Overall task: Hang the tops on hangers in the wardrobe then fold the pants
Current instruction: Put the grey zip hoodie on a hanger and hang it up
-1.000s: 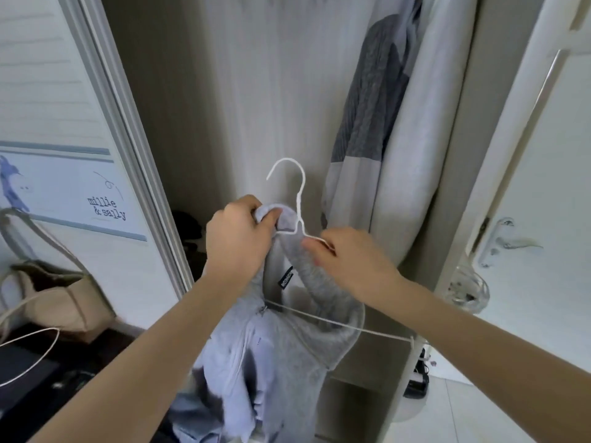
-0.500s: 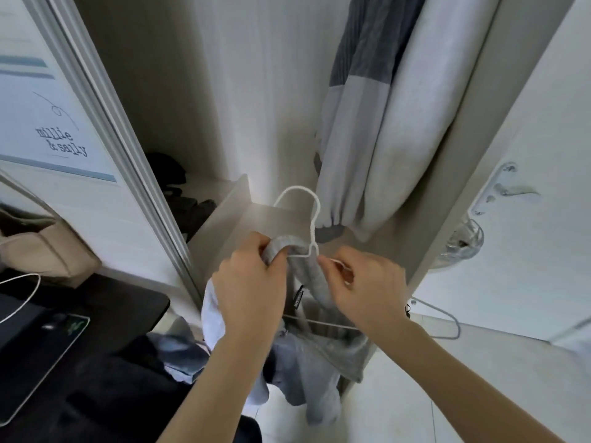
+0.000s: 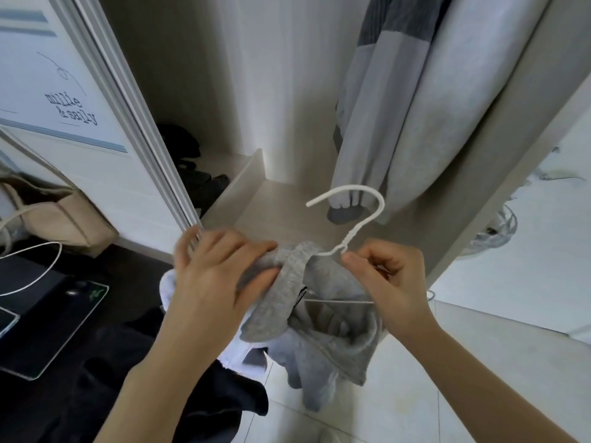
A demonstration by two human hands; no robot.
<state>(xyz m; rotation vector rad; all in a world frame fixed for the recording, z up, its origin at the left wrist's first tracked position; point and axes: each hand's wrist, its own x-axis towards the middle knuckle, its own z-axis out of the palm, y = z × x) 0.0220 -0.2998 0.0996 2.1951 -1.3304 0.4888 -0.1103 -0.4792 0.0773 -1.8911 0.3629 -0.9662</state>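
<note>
Open wardrobe (image 3: 287,75) seen from above, with two hands working a grey top onto a hanger in front of it.

Grey hooded top (image 3: 323,327) hangs bunched between both hands, above the pale floor tiles (image 3: 415,394). Left hand (image 3: 217,276) grips the folded neckline, fingers curled into the cloth. Right hand (image 3: 387,279) pinches the white wire hanger (image 3: 351,219) just under its hook, fingers narrow. Behind, a grey-and-white garment (image 3: 399,100) hangs at the wardrobe's right side. Dark clothes (image 3: 198,183) lie in its lower left corner. A beige bag (image 3: 54,215) and a dark desk (image 3: 48,314) sit at left.
</note>
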